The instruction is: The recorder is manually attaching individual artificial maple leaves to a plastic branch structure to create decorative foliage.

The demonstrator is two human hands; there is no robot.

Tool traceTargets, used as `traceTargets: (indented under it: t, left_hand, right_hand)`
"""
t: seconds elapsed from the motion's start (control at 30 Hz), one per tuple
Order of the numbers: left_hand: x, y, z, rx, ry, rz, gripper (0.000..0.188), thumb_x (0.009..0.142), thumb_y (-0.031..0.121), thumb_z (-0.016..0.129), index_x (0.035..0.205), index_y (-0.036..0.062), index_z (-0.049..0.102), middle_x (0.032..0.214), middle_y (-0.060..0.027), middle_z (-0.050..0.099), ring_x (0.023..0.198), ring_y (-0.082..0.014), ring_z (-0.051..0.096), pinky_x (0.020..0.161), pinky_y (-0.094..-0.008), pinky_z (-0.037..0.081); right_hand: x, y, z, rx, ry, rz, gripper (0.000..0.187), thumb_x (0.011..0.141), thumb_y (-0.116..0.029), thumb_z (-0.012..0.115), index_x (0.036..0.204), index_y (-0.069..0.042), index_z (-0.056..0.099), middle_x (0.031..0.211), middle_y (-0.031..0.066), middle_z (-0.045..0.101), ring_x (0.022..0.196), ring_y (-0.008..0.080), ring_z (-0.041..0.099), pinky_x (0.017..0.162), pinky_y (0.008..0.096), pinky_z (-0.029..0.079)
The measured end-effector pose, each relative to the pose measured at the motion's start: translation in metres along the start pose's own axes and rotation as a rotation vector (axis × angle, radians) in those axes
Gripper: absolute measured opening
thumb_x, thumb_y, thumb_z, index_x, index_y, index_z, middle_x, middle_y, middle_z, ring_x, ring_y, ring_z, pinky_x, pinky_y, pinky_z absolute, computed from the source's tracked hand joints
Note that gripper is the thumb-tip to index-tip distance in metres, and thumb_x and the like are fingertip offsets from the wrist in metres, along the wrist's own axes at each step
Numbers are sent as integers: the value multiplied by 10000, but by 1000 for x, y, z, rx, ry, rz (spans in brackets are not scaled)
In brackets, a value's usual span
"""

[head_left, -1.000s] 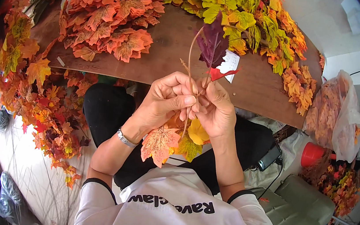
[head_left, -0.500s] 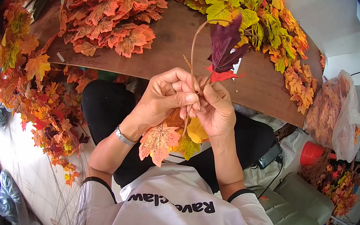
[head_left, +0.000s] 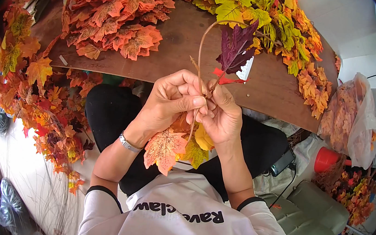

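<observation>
My left hand (head_left: 174, 98) is closed on a thin brown artificial vine stem (head_left: 201, 45), which loops up toward the table and runs down past my fingers. My right hand (head_left: 224, 114) pinches beside it, at the base of a stalk with a dark purple leaf (head_left: 235, 47) and a small red leaf (head_left: 227, 79). The fingertips of both hands meet at the stem, and the exact join is hidden. Below them hang a speckled orange leaf (head_left: 165, 149), a yellow leaf (head_left: 204, 137) and a yellow-green leaf (head_left: 195, 155).
On the brown table (head_left: 183, 38) lie a heap of orange leaves (head_left: 130, 13), yellow-green leaves (head_left: 255, 14) and a white perforated piece (head_left: 245, 69). Leaf garlands (head_left: 58, 112) hang at the left. A plastic bag of leaves (head_left: 347, 119) stands right, above a red container (head_left: 325, 160).
The purple leaf and its stalk have turned and tilted slightly, showing more of the white piece behind. My right hand has shifted a little to the left; my left hand stays nearly still.
</observation>
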State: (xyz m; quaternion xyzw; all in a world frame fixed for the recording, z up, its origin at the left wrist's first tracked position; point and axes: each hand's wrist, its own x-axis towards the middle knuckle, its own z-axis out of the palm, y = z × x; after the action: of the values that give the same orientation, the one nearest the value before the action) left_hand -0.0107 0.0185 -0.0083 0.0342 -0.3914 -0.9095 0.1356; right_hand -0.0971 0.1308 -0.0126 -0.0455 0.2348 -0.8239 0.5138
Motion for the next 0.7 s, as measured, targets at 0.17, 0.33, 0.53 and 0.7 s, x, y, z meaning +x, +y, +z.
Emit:
traceTargets:
  t: [0.17,0.33,0.53,0.7]
  left_hand:
    - [0,0,-1,-8,15,-15,124,811,32,585,850,31,467,687,-102,590,526,-117,578,417,-157,416]
    - [1,-1,-1,3,10,-18,122,812,30,582,854,27,467,696,-113,596,523,-123,579,418,-160,427]
    - [1,-2,-1,-45,-39,-19,123,816,27,583,896,10,491,709,-109,612,565,-114,586,459,-169,445]
    - [-1,0,0,-26,-37,-45,127,820,28,583,913,6,500,703,-100,617,595,-116,596,492,-174,460]
  right_hand:
    - [0,2,-8,-18,-13,3,143,818,-146,607,823,-6,580,738,40,552,623,100,502,542,245,435]
    - [0,2,-16,-73,-28,-11,137,827,-131,594,838,5,582,716,44,560,604,104,504,548,236,424]
    - [-4,0,-9,-133,-144,-63,99,840,-54,550,861,41,570,710,89,561,608,162,566,571,276,473]
    - [-2,-6,-10,-247,-238,-84,101,835,-41,552,888,43,568,726,102,567,624,178,581,578,301,490]
